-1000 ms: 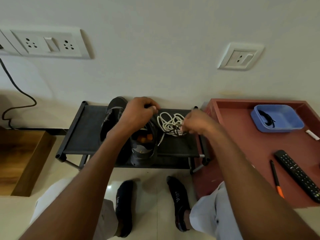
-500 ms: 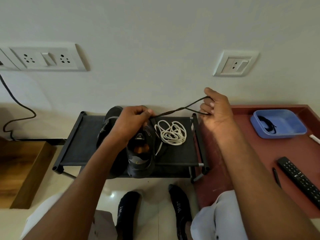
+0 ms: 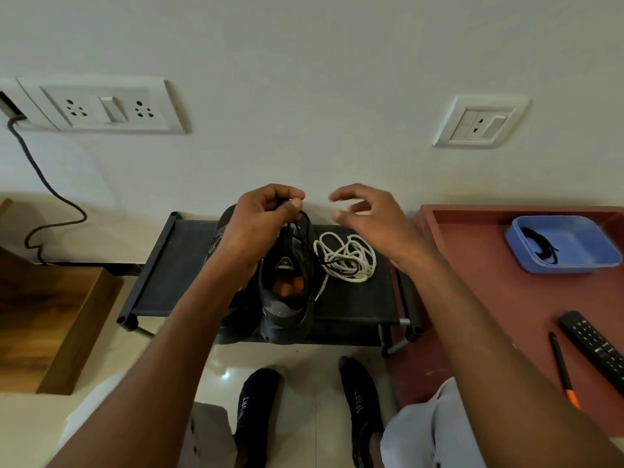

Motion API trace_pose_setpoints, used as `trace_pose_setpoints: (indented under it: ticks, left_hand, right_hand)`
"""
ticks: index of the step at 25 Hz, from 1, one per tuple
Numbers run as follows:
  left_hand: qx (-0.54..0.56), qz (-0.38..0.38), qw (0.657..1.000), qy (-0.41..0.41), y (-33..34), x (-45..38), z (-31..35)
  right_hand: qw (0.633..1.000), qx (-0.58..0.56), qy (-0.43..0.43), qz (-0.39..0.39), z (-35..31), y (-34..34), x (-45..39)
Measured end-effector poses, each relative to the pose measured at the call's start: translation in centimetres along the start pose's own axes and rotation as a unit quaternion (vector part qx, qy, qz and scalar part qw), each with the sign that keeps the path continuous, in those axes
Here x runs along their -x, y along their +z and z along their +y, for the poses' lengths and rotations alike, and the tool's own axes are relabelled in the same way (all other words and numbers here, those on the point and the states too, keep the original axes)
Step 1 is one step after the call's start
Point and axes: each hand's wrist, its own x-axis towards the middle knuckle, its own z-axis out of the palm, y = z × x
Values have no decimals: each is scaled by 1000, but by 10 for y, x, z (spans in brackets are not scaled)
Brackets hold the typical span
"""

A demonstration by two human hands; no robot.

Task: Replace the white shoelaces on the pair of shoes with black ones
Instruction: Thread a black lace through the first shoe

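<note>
White laces (image 3: 345, 256) are off, lying in a loose tangled pile on the black rack (image 3: 351, 307), below the right hand's fingers and just beside the shoe. So removal looks done for at least one shoe, probably both, though the pile can't be counted. A black lace (image 3: 301, 228) runs from the left hand's fingertips down into the front shoe (image 3: 286, 292); how many eyelets are threaded can't be told, the hand hides the upper part. The second shoe (image 3: 221, 233) sits behind the left hand and forearm, mostly covered, lacing state unknown. Another dark lace (image 3: 540, 248) lies in the blue tray (image 3: 574, 265) on the red table (image 3: 489, 298), well off to the right of both hands and likely for the other shoe. Judged: early-to-mid on relacing, most threading left.

Left hand (image 3: 261, 217): raised above the shoe's toe end, fingers curled, thumb and forefinger pinching the black lace. Right hand (image 3: 368, 214): level with the left, near it but apart, fingers (image 3: 339, 197) loosely bent and spread, holding nothing, tips pointing toward the left hand's pinch. Both forearms reach forward from the bottom of the view.
</note>
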Motion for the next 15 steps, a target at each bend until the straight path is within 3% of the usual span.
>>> trace_pose_setpoints:
  ticks: [2, 4, 7, 10, 11, 12, 13, 14, 15]
  left_hand:
    - [62, -3, 998, -9, 3, 1, 4]
    - [105, 4, 994, -16, -2, -1, 6]
    - [123, 21, 992, -20, -16, -7, 3]
    - [117, 51, 990, -53, -30, -9, 3]
    - [118, 44, 990, -64, -32, -9, 3]
    - [113, 34, 991, -71, -33, -8, 4]
    - [104, 22, 992, -73, -32, -8, 4]
    - [96, 10, 993, -72, -29, -7, 4]
    - [94, -4, 993, -71, -24, -6, 4]
  right_hand:
    - [983, -106, 13, -151, -9, 12, 4]
    - [978, -110, 4, -175, -11, 19, 3]
    - [988, -142, 60, 19, 0, 10, -10]
    - [920, -274, 163, 229, 20, -17, -19]
    - [921, -217, 172, 273, 28, -22, -19]
    - [941, -71, 163, 289, 34, -24, -19]
    - [950, 80, 140, 268, 35, -22, -16]
    - [960, 154, 88, 216, 32, -14, -15]
    - [980, 138, 32, 140, 24, -4, -14]
